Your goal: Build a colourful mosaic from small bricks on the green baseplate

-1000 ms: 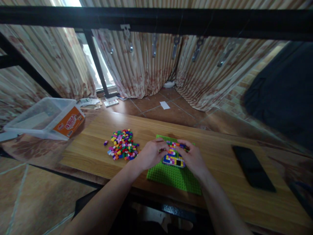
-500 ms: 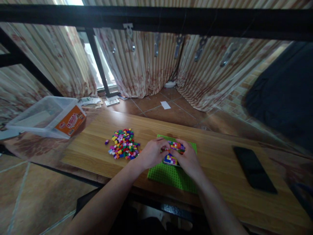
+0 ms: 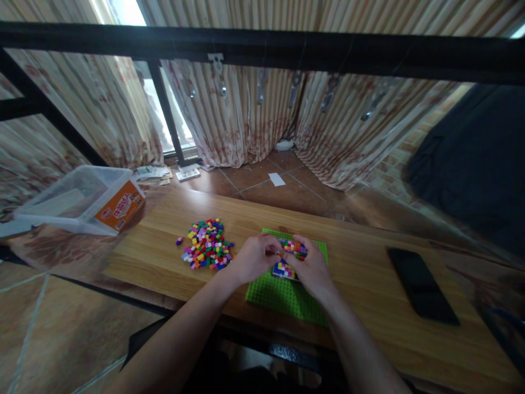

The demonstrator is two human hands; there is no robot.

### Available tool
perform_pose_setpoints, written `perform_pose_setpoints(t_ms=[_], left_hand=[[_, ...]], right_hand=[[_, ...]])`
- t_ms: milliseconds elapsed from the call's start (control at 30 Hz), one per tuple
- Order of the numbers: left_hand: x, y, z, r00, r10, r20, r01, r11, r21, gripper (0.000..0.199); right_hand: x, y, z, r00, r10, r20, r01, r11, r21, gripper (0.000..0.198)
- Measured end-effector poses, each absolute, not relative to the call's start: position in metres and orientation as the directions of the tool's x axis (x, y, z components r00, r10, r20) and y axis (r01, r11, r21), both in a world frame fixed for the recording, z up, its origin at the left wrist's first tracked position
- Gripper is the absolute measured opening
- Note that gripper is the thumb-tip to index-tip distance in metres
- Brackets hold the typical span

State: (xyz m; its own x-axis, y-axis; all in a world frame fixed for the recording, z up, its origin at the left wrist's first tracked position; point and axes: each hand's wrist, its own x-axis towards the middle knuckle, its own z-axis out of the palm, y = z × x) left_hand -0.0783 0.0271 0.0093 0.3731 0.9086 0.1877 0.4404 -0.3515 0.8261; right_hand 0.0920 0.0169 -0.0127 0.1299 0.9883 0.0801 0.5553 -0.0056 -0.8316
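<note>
A multicoloured build of small toy bricks (image 3: pixel 283 268) lies over the green studded baseplate (image 3: pixel 283 301). My right hand (image 3: pixel 312 269) is closed around its right side, thumb across the middle of it. At its left edge my left hand (image 3: pixel 255 258) has thumb and fingers pinched together; whatever is between the tips is too small to make out. Part of the build is covered by the fingers. Left of my hands a loose pile of coloured toy bricks (image 3: pixel 207 246) is spread on the wooden table, with one purple brick (image 3: pixel 179 241) apart from it.
A black phone (image 3: pixel 422 284) lies at the right on the wooden table (image 3: pixel 361 284). Beyond the table's left end stands a clear plastic box (image 3: pixel 69 219) with an orange label. Papers (image 3: pixel 151 174) rest behind it. A dark metal bar (image 3: pixel 262 46) crosses in front of the curtains.
The camera view has tilted up slightly. Both hands keep nearly the same pose at the build, with only tiny finger shifts.
</note>
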Motion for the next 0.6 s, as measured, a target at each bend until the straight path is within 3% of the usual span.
perform_pose_setpoints(t_ms=[133, 267, 433, 600], left_hand=[[-0.082, 0.028, 0.008, 0.394, 0.906, 0.152, 0.384, -0.313, 0.869, 0.008], [-0.089, 0.032, 0.01, 0.421, 0.896, 0.138, 0.403, -0.321, 0.857, 0.012], [-0.116, 0.043, 0.019, 0.389, 0.909, 0.148, 0.586, -0.368, 0.722, 0.019], [-0.149, 0.049, 0.027, 0.316, 0.947, 0.051, 0.785, -0.291, 0.547, 0.019]], right_hand=[[0.099, 0.016, -0.017, 0.106, 0.993, 0.059, 0.457, 0.004, -0.889, 0.053], [0.112, 0.021, -0.016, 0.249, 0.968, -0.041, 0.198, -0.092, -0.976, 0.056], [0.125, 0.031, -0.01, 0.413, 0.909, -0.059, 0.05, -0.087, -0.995, 0.044], [0.126, 0.031, -0.015, 0.404, 0.914, -0.036, 0.059, -0.065, -0.996, 0.041]])
